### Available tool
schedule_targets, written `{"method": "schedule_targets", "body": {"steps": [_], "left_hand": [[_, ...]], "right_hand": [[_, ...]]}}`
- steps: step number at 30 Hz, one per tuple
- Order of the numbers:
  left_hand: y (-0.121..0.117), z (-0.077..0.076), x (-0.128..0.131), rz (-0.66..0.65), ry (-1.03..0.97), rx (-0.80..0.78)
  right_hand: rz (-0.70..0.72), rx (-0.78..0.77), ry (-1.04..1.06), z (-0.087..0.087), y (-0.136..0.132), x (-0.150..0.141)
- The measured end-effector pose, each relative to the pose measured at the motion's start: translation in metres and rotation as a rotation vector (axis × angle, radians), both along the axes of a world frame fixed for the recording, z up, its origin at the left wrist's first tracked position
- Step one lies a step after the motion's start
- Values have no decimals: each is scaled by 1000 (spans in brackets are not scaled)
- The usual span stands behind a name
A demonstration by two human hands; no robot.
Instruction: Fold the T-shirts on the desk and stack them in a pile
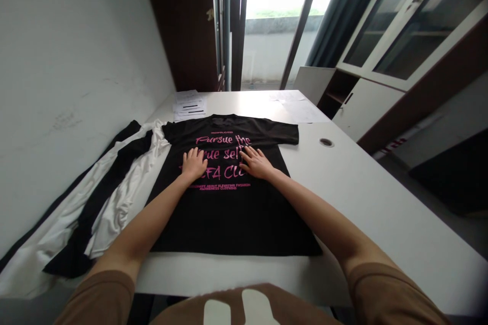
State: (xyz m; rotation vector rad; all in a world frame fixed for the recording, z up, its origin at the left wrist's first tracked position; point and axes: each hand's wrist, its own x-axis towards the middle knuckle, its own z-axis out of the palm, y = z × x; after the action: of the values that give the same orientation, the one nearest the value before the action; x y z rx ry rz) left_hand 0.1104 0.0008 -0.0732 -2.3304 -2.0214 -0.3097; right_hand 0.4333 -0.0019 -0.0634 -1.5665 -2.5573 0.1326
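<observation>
A black T-shirt (pixel 232 223) with pink lettering lies spread flat, its collar toward the far end and its hem toward me. My left hand (pixel 194 163) rests palm down on the left part of the print, fingers stretched out. On the right part of the print, my right hand (pixel 256 162) also lies flat with its fingers apart. Both hands cover some of the letters, and neither grips the cloth. The left sleeve touches a heap of white and black garments (pixel 122 183) along the wall side.
The shirt lies on a white table (pixel 366 203) with a round cable hole (pixel 326 142) at right. Papers (pixel 189 105) lie at the far left, and more sheets (pixel 301 109) at the far right. A wall (pixel 76 61) borders the left; a white cabinet (pixel 369 106) stands beyond the right edge.
</observation>
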Motion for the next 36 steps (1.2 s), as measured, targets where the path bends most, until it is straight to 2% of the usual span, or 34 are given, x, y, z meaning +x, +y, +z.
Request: {"method": "schedule_targets", "body": {"steps": [2, 3, 5, 7, 10, 15, 18, 21, 23, 26, 28, 31, 36], "left_hand": [[9, 0, 27, -114, -19, 45], [15, -1, 40, -173, -33, 38], [28, -3, 55, -239, -59, -23], [44, -5, 55, -236, -64, -90], [66, -8, 24, -153, -43, -140], [88, -12, -55, 89, -19, -157], [91, -11, -70, 176, -7, -109], [93, -8, -44, 121, -18, 10], [97, -7, -13, -32, -42, 40], [110, -9, 31, -262, -68, -13], [123, -12, 46, -304, -70, -64], [149, -16, 43, -233, -58, -107], [191, -18, -10, -39, -41, -142]], "right_hand": [[104, 18, 40, 2, 6, -30], [110, 14, 54, 3, 11, -43], [63, -2, 57, 0, 25, -59], [7, -25, 40, -4, 39, -58], [-58, -61, 18, -11, 57, -30], [-242, -95, -10, -18, 77, 43], [-318, -94, -20, -20, 85, 61], [-304, -79, -11, -18, 94, 41], [-214, -50, 8, -15, 101, 13], [-76, 1, 39, -13, 117, -26], [-51, 2, 48, -14, 130, -38], [-91, -26, 38, -20, 151, -28], [-228, -44, 24, -28, 177, 31]]}}
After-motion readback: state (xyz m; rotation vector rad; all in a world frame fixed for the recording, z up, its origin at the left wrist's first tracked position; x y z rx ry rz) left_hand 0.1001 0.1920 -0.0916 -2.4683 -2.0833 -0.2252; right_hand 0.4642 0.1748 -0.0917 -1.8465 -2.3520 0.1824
